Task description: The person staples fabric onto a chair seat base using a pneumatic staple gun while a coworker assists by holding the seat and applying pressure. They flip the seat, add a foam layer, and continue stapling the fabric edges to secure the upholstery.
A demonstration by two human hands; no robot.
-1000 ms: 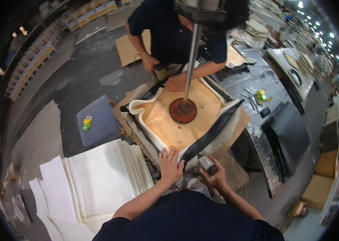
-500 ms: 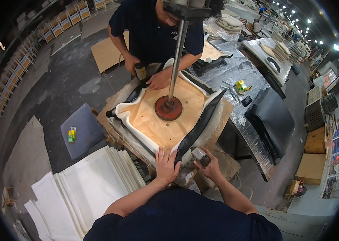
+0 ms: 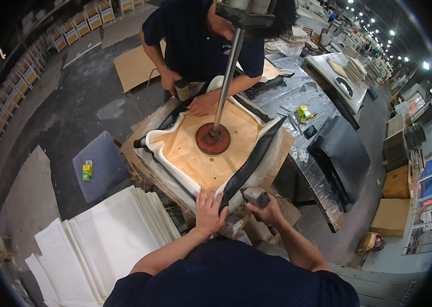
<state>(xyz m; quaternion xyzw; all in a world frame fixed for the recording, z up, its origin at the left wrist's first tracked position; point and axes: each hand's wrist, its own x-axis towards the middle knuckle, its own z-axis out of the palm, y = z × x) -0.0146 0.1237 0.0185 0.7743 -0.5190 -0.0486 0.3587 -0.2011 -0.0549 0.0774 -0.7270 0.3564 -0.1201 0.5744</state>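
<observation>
A plywood seat panel [image 3: 236,138] lies face up, edged with white padding [image 3: 162,165] and a black cover [image 3: 249,166]. A red round press foot [image 3: 213,138] on a metal rod [image 3: 230,71] bears down on its middle. My left hand [image 3: 209,211] rests on the near corner, fingers stretched over the padding and plywood edge, thumb beside the black cover. Just right of that corner, my right hand [image 3: 271,214] is closed around a staple gun [image 3: 256,196], held apart from the panel. Across from me, a co-worker's hand [image 3: 203,105] touches the far-left edge; the other holds a similar staple gun [image 3: 182,90].
White sheets [image 3: 108,230] are stacked at the lower left. A blue-grey padded seat [image 3: 98,169] carries a small green-yellow box [image 3: 87,171]. On the right, a plastic-covered table [image 3: 277,102] holds black padded seats [image 3: 341,158], tools and another box [image 3: 305,113].
The view has shifted slightly. My right hand's staple gun has turned a little, while my left hand keeps its place on the near corner. The co-worker's head has moved right.
</observation>
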